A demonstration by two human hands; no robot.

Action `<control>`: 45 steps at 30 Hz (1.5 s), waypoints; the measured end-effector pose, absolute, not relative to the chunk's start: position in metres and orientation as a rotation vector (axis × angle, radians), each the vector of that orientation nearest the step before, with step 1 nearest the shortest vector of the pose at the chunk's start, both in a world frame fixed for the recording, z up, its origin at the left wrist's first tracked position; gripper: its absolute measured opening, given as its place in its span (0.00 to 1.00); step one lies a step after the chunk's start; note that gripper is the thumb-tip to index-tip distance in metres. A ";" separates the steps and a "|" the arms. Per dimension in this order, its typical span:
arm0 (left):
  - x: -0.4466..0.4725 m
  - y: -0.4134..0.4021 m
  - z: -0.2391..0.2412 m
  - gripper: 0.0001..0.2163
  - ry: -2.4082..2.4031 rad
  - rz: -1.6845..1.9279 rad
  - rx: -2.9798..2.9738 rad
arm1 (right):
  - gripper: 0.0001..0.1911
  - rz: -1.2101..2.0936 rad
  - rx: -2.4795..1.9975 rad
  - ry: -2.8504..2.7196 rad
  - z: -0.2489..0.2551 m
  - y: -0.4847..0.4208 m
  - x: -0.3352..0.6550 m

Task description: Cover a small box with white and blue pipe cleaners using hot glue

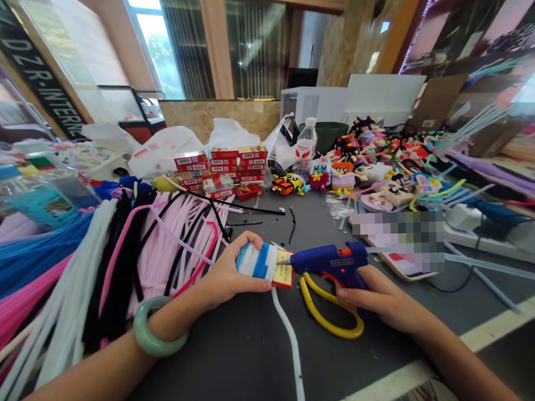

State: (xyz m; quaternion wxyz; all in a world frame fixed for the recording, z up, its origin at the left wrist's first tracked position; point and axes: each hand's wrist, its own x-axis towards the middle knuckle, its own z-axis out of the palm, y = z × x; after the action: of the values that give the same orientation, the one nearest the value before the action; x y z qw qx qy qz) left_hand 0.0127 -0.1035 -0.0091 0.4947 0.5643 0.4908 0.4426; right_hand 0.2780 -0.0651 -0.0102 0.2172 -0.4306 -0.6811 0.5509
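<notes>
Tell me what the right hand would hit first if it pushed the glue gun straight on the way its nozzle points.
The wrapped box in the left hand: the glue gun held by the right hand points its nozzle at the box's yellow end, apparently touching or nearly so.

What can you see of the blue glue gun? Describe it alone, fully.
The glue gun is blue plastic with an orange trigger, a lit red dot and a thin metal nozzle. It is held level, nozzle pointing left, its tip at the wrapped box in the left hand. The right hand grips its handle, above yellow scissors.
</notes>
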 end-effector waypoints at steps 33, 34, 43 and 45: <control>0.016 -0.103 -0.010 0.27 1.099 1.137 1.137 | 0.16 1.659 -1.058 -1.964 -0.010 -0.065 0.276; 0.016 -0.103 -0.010 0.27 1.089 1.136 1.124 | 0.16 1.657 -1.058 -1.958 -0.010 -0.065 0.276; 0.017 -0.103 -0.009 0.26 1.032 1.144 1.075 | 0.14 1.630 -1.044 -1.914 -0.018 -0.064 0.279; 0.017 -0.104 -0.009 0.26 1.026 1.142 1.073 | 0.15 1.626 -1.060 -1.893 -0.020 -0.064 0.280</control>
State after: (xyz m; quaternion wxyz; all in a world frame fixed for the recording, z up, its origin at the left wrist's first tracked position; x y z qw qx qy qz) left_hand 0.0166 -0.1039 -0.0094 0.5927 0.4615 0.4411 0.4911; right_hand 0.2802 -0.0637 -0.0199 0.2135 -0.3819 -0.6821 0.5860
